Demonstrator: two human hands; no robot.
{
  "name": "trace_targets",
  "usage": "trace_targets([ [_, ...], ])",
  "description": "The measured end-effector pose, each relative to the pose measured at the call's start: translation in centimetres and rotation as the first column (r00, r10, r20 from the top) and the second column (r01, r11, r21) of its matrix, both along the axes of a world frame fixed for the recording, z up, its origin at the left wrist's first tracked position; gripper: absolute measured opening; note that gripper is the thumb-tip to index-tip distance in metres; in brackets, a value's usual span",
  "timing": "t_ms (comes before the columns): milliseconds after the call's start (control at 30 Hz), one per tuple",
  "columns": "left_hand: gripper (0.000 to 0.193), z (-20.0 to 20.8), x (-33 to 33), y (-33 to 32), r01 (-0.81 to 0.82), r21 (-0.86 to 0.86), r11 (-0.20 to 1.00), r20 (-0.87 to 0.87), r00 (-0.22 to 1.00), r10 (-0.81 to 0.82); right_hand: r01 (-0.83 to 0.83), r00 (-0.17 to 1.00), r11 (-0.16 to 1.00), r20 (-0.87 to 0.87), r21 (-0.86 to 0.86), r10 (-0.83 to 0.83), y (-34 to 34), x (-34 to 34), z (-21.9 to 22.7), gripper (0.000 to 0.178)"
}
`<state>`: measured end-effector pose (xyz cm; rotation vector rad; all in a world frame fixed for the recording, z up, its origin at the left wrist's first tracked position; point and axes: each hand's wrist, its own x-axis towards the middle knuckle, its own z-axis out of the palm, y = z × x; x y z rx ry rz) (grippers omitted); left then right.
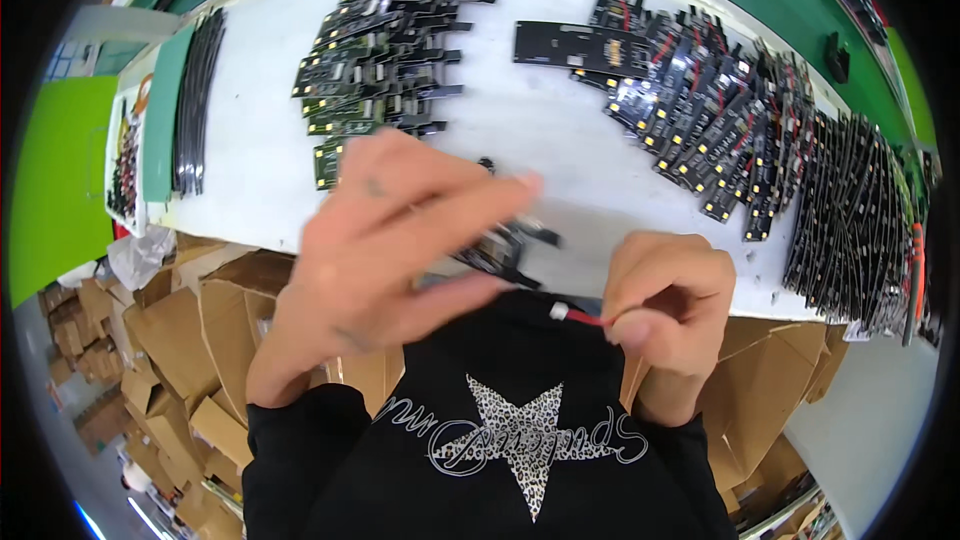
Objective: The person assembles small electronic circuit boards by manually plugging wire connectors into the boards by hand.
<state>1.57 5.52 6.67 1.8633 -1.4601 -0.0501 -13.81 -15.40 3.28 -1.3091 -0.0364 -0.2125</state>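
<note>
My left hand (385,250) is smeared by motion over the table's near edge. Between its thumb and forefinger shows a small dark circuit board (490,255) with black strips; the fingers cover part of it, and the grip itself is blurred. To its right, my right hand (670,300) pinches a short red and dark wire (585,317) between thumb and forefinger. A small white connector (559,311) on the wire's end points toward my left hand, apart from the board.
Overlapping circuit boards (385,60) lie beyond my left hand. Another fan of boards with red wires (700,100) lies far right, beside bundled black strips (850,220). More black strips (198,100) and a parts tray (125,165) sit left. Cardboard boxes (180,340) stand below the white table (260,90).
</note>
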Motion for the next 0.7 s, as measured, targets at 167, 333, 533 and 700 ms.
trace_targets([
  [167, 0.060, 0.1, 1.4, 4.9, -0.393, 0.026, 0.919, -0.098, 0.914, 0.394, 0.165, 0.982, 0.876, -0.011, -0.454, -0.191, 1.6, 2.1, 0.0, 0.015],
  [333, 0.058, -0.2, 2.5, 6.6, -0.488, -0.017, 0.873, -0.066, 0.871, 0.486, 0.243, 0.970, 0.703, 0.176, -0.668, -0.169, 3.8, 4.7, -1.9, 0.024],
  [533, 0.055, -0.7, 4.7, 5.0, -0.428, 0.041, 0.903, 0.006, 0.904, 0.428, 0.277, 0.961, 0.568, 0.236, -0.775, -0.145, 4.3, 5.6, -1.7, 0.032],
  [700, 0.055, -1.3, 6.2, 2.9, -0.404, 0.055, 0.913, 0.115, 0.911, 0.396, 0.291, 0.956, 0.565, 0.214, -0.772, -0.200, 2.9, 4.8, -1.9, 0.031],
])
